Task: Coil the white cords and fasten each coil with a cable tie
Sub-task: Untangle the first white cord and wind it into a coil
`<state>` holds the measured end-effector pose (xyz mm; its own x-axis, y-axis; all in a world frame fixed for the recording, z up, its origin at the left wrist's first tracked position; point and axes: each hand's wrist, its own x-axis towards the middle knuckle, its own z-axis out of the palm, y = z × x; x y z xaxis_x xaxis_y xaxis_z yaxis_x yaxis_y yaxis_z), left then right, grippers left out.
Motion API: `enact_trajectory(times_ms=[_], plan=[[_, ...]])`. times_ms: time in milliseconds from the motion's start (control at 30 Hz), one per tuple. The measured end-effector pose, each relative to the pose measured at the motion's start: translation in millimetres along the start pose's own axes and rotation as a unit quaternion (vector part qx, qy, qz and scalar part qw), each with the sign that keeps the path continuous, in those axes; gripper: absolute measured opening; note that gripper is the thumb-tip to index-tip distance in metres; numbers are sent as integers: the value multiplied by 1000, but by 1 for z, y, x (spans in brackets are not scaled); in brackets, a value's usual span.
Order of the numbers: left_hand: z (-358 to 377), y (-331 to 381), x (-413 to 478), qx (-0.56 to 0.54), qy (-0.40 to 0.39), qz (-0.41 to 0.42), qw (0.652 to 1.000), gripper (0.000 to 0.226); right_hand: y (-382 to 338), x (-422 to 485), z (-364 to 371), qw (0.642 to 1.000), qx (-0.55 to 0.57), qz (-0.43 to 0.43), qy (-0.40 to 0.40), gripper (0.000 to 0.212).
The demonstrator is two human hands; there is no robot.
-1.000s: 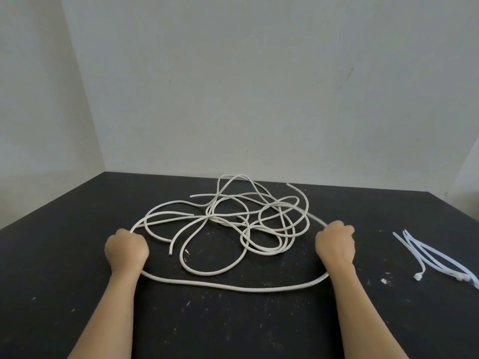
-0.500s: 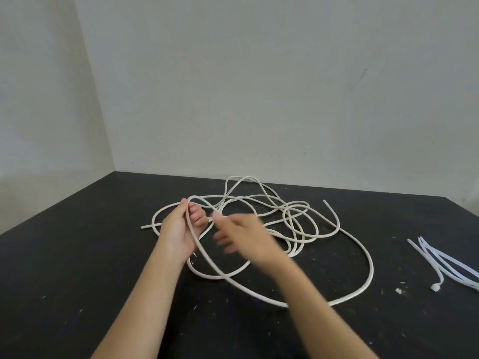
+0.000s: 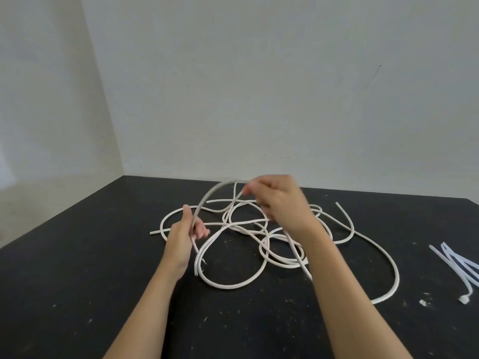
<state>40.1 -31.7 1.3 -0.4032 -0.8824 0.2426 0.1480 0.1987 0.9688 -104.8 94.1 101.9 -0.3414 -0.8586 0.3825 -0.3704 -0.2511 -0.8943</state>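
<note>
White cords [image 3: 248,244] lie tangled in loose loops on the black table [image 3: 77,294]. My left hand [image 3: 185,234] grips one cord near the tangle's left side, its short end hanging below the hand. From there the cord arcs up and right to my right hand [image 3: 280,203], which is raised above the tangle and holds it with curled fingers. The same cord then drops behind my right wrist and sweeps in a wide loop [image 3: 388,265] across the table to the right. White cable ties [image 3: 456,265] lie at the right edge.
A pale wall stands behind the table, meeting a side wall at the left. The table's far edge runs just beyond the tangle. Small white specks dot the tabletop near the cable ties.
My right hand left my left hand and rose to the right, drawing an arc of cord up between them. My left hand kept its grip and barely moved.
</note>
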Motion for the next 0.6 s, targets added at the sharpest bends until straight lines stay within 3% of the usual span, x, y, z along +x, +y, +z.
enact_trajectory(times_ms=[100, 267, 400, 533, 600], plan=[[9, 10, -7, -49, -55, -51, 996, 53, 12, 7, -13, 994, 63, -4, 84, 30], [12, 19, -15, -147, -149, -86, 974, 42, 30, 10, -13, 982, -145, 7, 124, 25], [11, 18, -17, -279, -169, -174, 929, 33, 41, 12, -11, 971, -202, 56, 117, 33], [17, 19, -24, -356, -236, -201, 882, 27, 47, 12, 0, 969, -118, 101, 192, 30], [24, 18, -28, -332, -233, -211, 889, 25, 46, 12, 5, 974, -38, 118, 188, 28]])
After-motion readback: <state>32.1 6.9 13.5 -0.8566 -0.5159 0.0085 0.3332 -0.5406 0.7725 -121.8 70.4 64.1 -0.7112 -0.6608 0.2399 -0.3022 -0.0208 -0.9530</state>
